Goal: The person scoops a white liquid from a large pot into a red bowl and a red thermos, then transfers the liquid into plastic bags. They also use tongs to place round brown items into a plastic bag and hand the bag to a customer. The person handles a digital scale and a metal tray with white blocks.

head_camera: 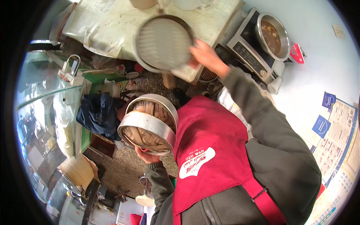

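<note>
My left hand (pixel 146 154) grips the lower edge of the nearer of two round steamers (pixel 147 137) with woven bamboo bases and metal rims. The second steamer (pixel 153 108) leans behind it, and both are tilted against the red apron (pixel 211 140). My right arm reaches forward. At its end my right hand (pixel 206 56) holds the right rim of a round, metal-rimmed tray (pixel 166 42) over the table's edge. Motion blurs this tray; its pale grey inside shows faint ridges, and I cannot tell what they are.
A pale-covered table (pixel 109 28) stands ahead. To its right, an induction cooker (pixel 247 53) carries a metal bowl (pixel 272 36) of brown liquid with pieces. Glass panels (pixel 50 95), a power strip (pixel 69 76) and dark blue cloth (pixel 98 115) are at left. A wooden drum (pixel 77 171) stands lower left.
</note>
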### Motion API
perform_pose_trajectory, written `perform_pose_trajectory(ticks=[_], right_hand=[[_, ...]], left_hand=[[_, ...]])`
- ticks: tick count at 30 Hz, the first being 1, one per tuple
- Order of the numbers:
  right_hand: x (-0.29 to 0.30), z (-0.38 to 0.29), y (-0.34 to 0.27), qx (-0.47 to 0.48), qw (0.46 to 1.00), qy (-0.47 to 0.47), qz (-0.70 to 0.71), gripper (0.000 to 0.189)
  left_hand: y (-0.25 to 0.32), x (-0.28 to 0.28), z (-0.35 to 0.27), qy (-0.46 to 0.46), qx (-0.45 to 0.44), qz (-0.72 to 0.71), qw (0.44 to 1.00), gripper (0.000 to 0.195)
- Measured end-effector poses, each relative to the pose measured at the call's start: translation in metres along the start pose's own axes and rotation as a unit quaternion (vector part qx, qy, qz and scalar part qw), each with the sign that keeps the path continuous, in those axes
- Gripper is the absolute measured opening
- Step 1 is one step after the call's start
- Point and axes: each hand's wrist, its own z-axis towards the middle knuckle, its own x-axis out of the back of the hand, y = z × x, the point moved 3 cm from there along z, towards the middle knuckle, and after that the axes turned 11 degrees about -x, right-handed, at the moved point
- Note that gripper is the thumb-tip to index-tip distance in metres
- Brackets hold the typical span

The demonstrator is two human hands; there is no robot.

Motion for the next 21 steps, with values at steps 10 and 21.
perform_pose_trajectory(ticks=[10, 21], right_hand=[[0.095, -0.207, 0.206, -0.373, 0.915, 0.040, 0.150, 0.030], [0.066, -0.032, 0.280, -0.381, 0.901, 0.191, 0.081, 0.032]], left_hand=[[-0.014, -0.007, 0.032, -0.045, 0.100, 0.030, 0.993, 0.065], [-0.031, -0.025, 0.010, -0.085, 0.128, 0.085, 0.984, 0.071]])
